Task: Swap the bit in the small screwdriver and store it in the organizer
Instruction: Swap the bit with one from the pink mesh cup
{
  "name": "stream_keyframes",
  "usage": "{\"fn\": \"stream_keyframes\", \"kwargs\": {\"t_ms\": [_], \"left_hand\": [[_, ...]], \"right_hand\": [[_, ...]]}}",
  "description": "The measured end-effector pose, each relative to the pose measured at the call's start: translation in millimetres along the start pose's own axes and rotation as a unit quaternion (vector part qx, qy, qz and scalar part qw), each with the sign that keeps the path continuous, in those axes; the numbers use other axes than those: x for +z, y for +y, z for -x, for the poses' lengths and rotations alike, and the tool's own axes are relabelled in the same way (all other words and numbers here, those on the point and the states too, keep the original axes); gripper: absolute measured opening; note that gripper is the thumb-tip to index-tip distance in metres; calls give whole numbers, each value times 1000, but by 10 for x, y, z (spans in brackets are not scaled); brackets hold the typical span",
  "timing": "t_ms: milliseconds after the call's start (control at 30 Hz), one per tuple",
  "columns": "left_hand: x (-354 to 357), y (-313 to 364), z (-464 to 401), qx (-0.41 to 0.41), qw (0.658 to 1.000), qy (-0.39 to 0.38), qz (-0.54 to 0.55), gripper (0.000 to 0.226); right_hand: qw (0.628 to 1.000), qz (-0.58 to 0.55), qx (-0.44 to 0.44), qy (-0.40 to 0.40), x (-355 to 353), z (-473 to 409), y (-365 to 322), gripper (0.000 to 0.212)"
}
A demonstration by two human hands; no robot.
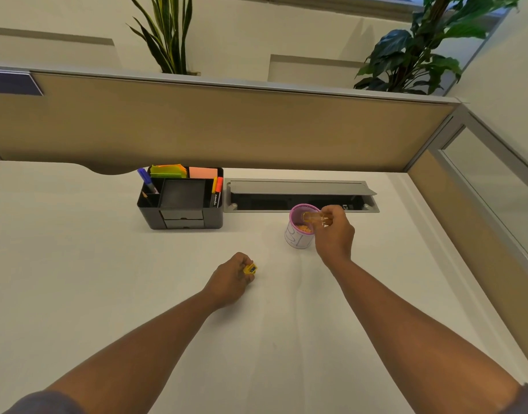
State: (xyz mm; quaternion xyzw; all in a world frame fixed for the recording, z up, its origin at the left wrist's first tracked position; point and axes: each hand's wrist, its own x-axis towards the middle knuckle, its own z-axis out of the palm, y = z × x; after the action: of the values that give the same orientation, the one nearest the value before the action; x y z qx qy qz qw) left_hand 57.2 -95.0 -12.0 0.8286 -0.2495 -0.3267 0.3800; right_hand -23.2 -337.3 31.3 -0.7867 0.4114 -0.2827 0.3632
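My right hand (335,231) holds a small screwdriver with a clear orange handle (312,217) over the mouth of a pink mesh cup (298,237). Orange items lie inside the cup; I cannot tell what they are. My left hand (229,280) rests on the white desk and grips a small yellow block (250,269), perhaps a bit holder. The black desk organizer (182,222) stands further back on the left, with an open square compartment in its middle and two small drawers in front.
The organizer holds pens, markers and sticky notes (168,171). An open cable tray (301,195) is sunk into the desk behind the cup. A beige partition (226,127) closes the back and right sides. Plants stand behind it.
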Motion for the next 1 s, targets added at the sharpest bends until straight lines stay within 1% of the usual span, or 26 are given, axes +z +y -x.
{"fn": "stream_keyframes", "kwargs": {"t_ms": [33, 133, 200, 333, 433, 567, 667, 733, 867, 933, 1000], "left_hand": [[1, -6, 0, 2, 1000, 0, 1, 20], [-1, -22, -4, 8, 1000, 1, 5, 19], [-2, -28, -7, 11, 1000, 1, 8, 19], [2, -44, -10, 12, 1000, 1, 11, 18], [5, -52, -15, 17, 1000, 3, 13, 18], [7, -43, -7, 18, 1000, 4, 13, 18], [12, -28, 13, 19, 1000, 1, 11, 19], [11, -21, 27, 22, 1000, 2, 8, 20], [-3, -15, 54, 18, 1000, 3, 3, 21], [-9, -16, 69, 18, 1000, 1, 1, 22], [-10, -20, 59, 18, 1000, -1, 2, 22]], "right_hand": [[1000, 1, -5, -5, 3, -18, 3, 28], [999, 16, -28, -17, 11, -58, -20, 42], [998, 31, -56, -19, 10, -73, -38, 44], [999, 3, -46, -28, 7, -69, -70, 47], [998, -3, -54, -24, 11, -64, -78, 43], [996, 19, -87, -27, 31, -56, -47, 28], [995, 27, -89, -26, 39, -45, -28, 27], [996, 21, -88, -17, 41, -35, -32, 31], [994, 31, -104, -29, 43, 0, -42, 22], [995, 13, -94, -15, 23, 22, -60, 26], [998, -14, -68, -8, 13, 29, -77, 37]]}}
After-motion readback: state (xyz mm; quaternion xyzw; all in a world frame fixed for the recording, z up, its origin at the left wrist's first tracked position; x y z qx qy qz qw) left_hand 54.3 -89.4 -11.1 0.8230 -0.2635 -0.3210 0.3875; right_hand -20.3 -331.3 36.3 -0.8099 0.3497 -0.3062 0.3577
